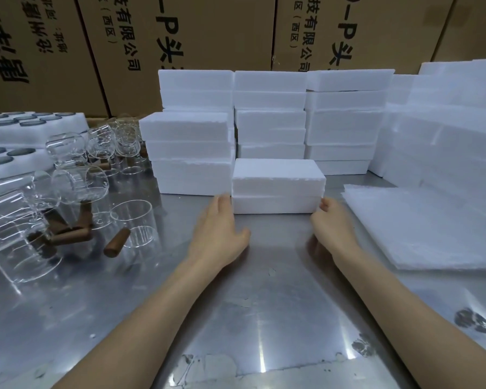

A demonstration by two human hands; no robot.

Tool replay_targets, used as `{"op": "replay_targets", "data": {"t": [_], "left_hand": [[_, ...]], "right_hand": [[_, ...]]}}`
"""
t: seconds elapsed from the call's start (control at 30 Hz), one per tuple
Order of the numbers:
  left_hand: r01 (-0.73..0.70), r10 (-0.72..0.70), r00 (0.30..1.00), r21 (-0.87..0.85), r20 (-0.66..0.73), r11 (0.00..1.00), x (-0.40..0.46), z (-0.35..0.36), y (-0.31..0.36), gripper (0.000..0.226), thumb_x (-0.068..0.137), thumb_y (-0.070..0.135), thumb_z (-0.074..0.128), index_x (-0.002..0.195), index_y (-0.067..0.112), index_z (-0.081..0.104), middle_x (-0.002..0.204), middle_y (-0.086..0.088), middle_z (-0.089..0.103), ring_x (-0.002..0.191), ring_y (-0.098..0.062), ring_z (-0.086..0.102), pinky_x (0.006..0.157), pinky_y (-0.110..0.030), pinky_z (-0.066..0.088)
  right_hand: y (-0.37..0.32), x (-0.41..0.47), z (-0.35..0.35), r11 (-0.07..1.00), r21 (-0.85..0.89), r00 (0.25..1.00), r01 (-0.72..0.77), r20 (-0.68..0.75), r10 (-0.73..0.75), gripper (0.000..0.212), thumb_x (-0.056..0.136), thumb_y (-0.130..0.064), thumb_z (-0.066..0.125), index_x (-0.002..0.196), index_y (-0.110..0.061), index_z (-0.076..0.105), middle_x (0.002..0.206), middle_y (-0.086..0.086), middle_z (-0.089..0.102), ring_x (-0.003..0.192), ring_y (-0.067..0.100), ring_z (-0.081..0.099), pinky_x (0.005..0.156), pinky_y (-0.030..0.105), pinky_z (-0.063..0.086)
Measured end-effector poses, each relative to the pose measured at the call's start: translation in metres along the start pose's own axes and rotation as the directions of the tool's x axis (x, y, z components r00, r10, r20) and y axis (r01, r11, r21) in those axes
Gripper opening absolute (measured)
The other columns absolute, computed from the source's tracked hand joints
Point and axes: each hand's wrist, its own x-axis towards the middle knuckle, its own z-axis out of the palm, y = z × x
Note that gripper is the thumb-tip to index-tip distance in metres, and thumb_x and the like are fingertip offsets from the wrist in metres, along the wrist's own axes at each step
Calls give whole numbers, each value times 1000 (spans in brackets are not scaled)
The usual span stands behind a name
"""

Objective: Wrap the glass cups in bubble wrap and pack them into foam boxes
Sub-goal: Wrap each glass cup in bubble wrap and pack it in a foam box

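Hands bracket closed white foam box [278, 186] on steel table [264, 304]: left hand [216, 228] fingers straight, together, at left end; right hand [331, 223] fingertips curled at right corner, prob. to square it w/ stacks behind.

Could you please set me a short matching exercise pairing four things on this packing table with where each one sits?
Things:
1. foam box
2. glass cups
3. bubble wrap sheets
4. cardboard cartons

Places:
A. against the back, behind the foam stacks
B. left side of the table
C. centre, between the two hands
D. right side of the table

Pairs: 1-C, 2-B, 3-D, 4-A
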Motion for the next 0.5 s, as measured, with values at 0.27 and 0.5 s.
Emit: {"op": "replay_targets", "data": {"t": [0.27, 0.5], "left_hand": [[312, -231, 950, 643, -210, 699, 8, -63, -30, 59, 90, 41, 53, 139, 13, 33, 144, -16, 33, 135, -43, 30, 114, -58, 11], [401, -415, 903, 567, -111, 720, 9, -70, -42, 48, 92, 26, 57, 134, 12, 40, 138, -16, 34, 130, -41, 31, 100, -49, 35]], "right_hand": [[-2, -5, -6, 984, 86, 957, 156, -259, -129, 59, 83, 3, 44, 140, -9, 34, 142, 7, 39, 130, 26, 35, 97, 27, 28], [-1, -9, -3, 968, 67, 940, 244, -261, -219, 58, 83, 1, 46, 138, -9, 34, 141, 7, 37, 129, 25, 31, 88, 18, 20]]}}
